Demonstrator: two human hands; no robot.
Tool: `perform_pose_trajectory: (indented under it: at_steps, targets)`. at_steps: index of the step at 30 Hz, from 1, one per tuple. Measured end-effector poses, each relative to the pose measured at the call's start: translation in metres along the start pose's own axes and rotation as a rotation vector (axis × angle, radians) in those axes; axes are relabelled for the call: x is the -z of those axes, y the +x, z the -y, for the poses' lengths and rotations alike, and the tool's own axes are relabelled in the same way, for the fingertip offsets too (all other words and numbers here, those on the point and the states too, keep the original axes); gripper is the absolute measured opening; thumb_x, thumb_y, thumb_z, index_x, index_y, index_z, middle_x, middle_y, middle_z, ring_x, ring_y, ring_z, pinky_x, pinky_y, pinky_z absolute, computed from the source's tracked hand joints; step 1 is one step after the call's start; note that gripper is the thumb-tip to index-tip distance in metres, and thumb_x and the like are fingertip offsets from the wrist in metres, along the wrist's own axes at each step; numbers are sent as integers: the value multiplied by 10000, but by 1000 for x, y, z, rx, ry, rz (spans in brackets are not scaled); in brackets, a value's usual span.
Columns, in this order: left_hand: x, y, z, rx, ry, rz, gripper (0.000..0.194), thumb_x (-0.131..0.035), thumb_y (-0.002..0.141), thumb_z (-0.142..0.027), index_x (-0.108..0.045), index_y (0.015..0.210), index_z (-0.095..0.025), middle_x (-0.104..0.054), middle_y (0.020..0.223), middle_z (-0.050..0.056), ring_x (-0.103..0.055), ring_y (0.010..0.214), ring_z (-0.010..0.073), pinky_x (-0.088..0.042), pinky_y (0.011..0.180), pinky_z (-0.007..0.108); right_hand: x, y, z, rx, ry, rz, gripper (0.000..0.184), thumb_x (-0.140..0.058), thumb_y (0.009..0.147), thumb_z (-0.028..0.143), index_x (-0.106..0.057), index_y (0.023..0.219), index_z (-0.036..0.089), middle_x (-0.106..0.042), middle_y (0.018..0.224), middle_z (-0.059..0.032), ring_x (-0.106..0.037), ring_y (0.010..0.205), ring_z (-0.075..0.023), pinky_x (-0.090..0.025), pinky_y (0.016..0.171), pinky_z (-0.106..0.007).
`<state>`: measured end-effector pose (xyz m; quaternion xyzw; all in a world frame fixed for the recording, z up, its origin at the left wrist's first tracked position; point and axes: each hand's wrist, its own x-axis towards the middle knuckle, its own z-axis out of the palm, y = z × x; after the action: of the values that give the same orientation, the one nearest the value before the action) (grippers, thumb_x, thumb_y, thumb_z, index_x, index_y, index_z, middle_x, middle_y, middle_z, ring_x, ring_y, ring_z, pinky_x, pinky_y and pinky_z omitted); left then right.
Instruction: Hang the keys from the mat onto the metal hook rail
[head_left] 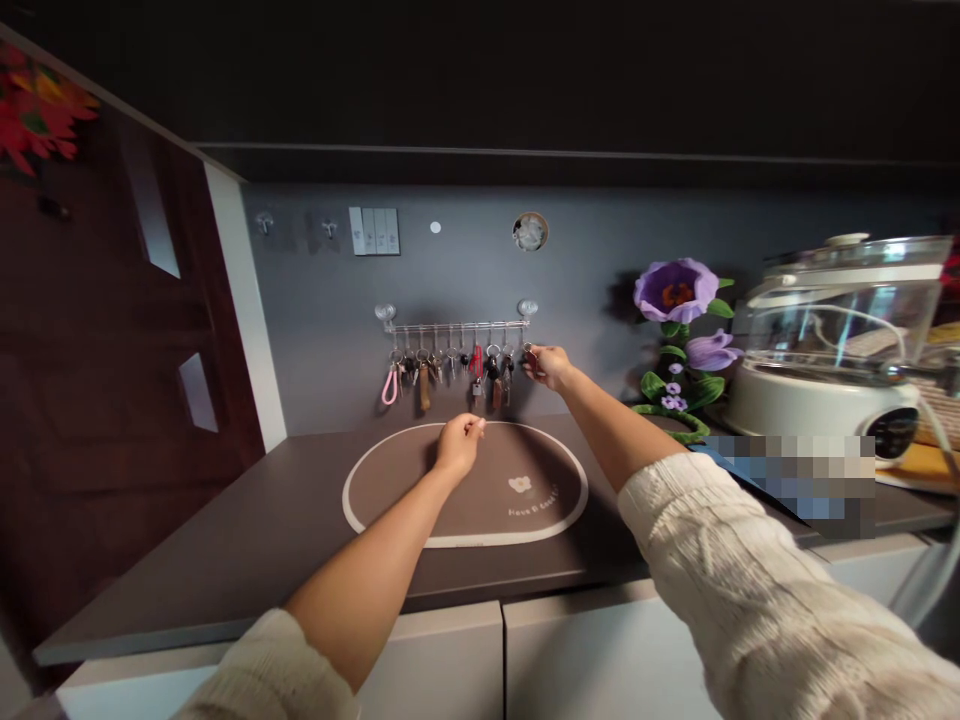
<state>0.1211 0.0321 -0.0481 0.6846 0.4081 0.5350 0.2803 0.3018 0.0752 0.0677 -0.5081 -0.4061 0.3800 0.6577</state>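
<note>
Head view: right grip, nearly closed, pinches red keychain.

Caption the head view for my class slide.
Right hand at the right end of a rack of hanging keys, left hand over an oval mat.

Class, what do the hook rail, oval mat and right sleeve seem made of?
Hook rail: glossy, perhaps clear plastic or metal; bright highlights.
Oval mat: matte, perhaps rubber or fabric; little shine.
Right sleeve: likely knitted yarn, soft finish; ribbed, cabled texture.
</note>
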Motion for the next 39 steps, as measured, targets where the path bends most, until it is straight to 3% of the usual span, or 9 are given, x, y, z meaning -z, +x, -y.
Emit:
perform_pose_trajectory:
  at_steps: [9,15,21,25,28,30,33,36,39]
  targets:
    - [0,0,2,27,7,-4,176,-472,757,-272,-552,651,-156,-592,621,8,-540,603,117,-394,595,233,8,3,-15,20,11,26,108,-506,793,194,-505,692,157,-542,565,11,-499,466,-57,-440,504,-199]
    - [7,-3,-4,57,1,-15,112,-534,726,-239,-584,764,-146,-589,681,12,-533,622,111,-401,626,232,22,-27,-29,-66,-17,-71,99,-453,759,89,-480,704,166,-466,532,27,-453,448,-54,-424,486,-191]
    - [22,-21,-32,100,-91,52,510,-603,694,-240,-465,1178,-154,-534,691,-21,-494,597,80,-399,605,207,25,-86,-37,-102,-44,4,86,-506,703,78,-512,724,161,-498,622,11,-445,469,-51,-428,509,-207]
    - [45,-40,-58,31,-164,120,771,-626,673,-200,-254,1348,-178,-484,622,-64,-448,547,60,-376,586,195,18,-128,-30,49,-6,156,162,-545,700,152,-520,855,192,-502,706,24,-464,530,-53,-444,564,-213]
    - [69,-56,-69,-86,-200,166,878,-627,670,-158,-127,1390,-216,-480,624,-75,-448,567,50,-377,631,195,13,-155,-26,247,-19,267,363,-580,700,239,-501,1054,241,-476,694,41,-458,559,-67,-442,598,-231]
    - [84,-68,-71,-145,-195,203,945,-624,673,-147,-25,1397,-245,-490,646,-74,-451,580,47,-381,646,197,11,-170,-27,392,-66,333,555,-587,710,272,-397,1231,274,-437,651,54,-436,563,-81,-431,606,-240]
    - [102,-88,-67,-180,-153,237,1017,-614,680,-146,117,1378,-260,-499,679,-69,-455,589,49,-385,628,192,13,-190,-36,536,-154,423,807,-575,735,281,-99,1386,294,-412,646,58,-397,566,-94,-411,589,-238]
    - [112,-106,-59,-183,-130,258,1045,-601,688,-155,198,1355,-247,-502,691,-66,-460,593,52,-391,609,187,19,-204,-51,588,-252,504,895,-544,761,282,94,1388,282,-411,681,54,-387,576,-94,-397,582,-231]
    - [118,-118,-51,-168,-145,288,1066,-599,688,-166,245,1335,-238,-507,694,-67,-464,585,52,-397,599,185,26,-214,-63,621,-327,535,914,-527,771,274,155,1378,255,-411,704,49,-401,610,-93,-399,615,-231]
